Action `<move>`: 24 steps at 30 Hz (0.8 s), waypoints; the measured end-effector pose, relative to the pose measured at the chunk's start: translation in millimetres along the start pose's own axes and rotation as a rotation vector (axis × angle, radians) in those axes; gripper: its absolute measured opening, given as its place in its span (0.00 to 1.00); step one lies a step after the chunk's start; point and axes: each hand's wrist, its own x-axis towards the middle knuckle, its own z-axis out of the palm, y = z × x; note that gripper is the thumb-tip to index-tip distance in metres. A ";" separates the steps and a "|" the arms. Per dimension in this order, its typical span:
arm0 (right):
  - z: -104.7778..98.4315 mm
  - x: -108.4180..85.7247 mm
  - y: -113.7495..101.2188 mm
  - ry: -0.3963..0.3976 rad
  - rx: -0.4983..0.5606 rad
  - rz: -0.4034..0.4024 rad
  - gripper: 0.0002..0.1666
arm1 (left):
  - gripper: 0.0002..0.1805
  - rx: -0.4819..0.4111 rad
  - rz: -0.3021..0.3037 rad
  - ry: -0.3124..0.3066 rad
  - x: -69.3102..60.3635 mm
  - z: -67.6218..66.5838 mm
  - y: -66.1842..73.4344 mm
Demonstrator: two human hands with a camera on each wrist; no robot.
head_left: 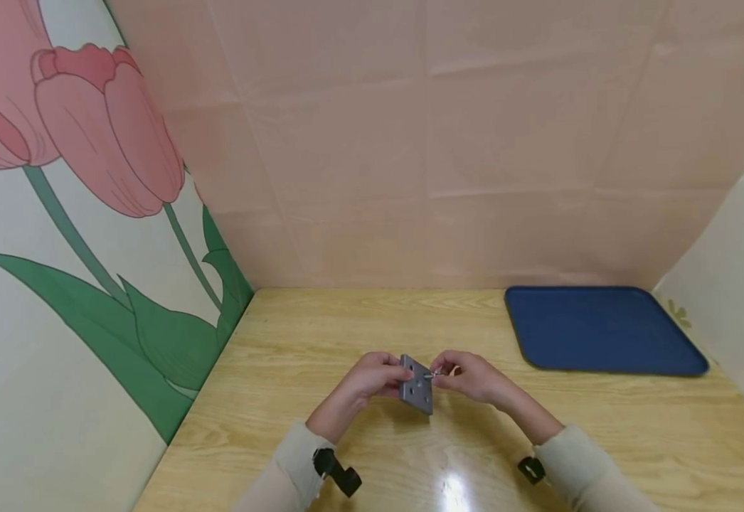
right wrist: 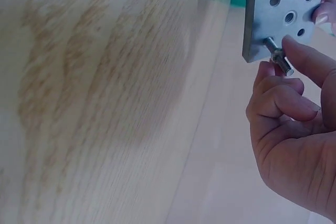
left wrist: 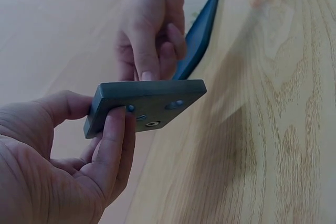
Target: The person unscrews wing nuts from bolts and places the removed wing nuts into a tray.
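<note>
You're holding the grey plate point(head_left: 417, 387) up above the desk point(head_left: 250, 405), a bit below the middle of the head view, and it's looking like solid metal, so you're probably feeling something stiff and kinda heavy for its size. Nothing about it is looking fragile, but those smooth faces are likely getting slippery if your fingers are sweating, so you're better off squeezing it across the two flat sides near an edge, away from the holes. That's pretty much what your left hand point(head_left: 372, 377) is doing: it's clamping the edge that's showing on the left in the head view, with one fingertip sitting right by a hole in the left wrist view. Your right hand point(head_left: 471, 375) is pinching the little bolt point(right wrist: 278, 55), thumb and finger nearly together with just the bolt between them, and its other fingers are curling loosely. The bolt is standing at the plate's lower left corner in the right wrist view; you can't really be telling how deep it's sitting. It's looking hard, light and easy to fumble, so you're wanting fingertips around its shank, lined up straight. The blue tray point(head_left: 602, 331) is lying well apart, right of centre.
</note>
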 end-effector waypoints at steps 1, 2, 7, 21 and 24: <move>-0.3 0.3 -0.3 0.004 -0.001 -0.004 0.09 | 0.14 -0.001 0.002 0.000 0.2 0.1 0.2; -0.6 0.4 -0.7 0.006 -0.006 -0.009 0.09 | 0.14 -0.002 0.004 0.000 0.4 0.1 0.2; -1.5 0.0 -4.9 0.022 -0.008 0.048 0.10 | 0.13 0.006 -0.001 0.001 -0.1 0.1 1.0; 0.4 -3.4 -7.1 -0.008 0.060 0.315 0.32 | 0.14 0.012 -0.001 0.003 -2.8 0.0 3.1; 1.1 -3.9 -6.3 -0.022 0.068 0.306 0.32 | 0.14 0.006 0.003 0.003 -3.4 0.4 2.0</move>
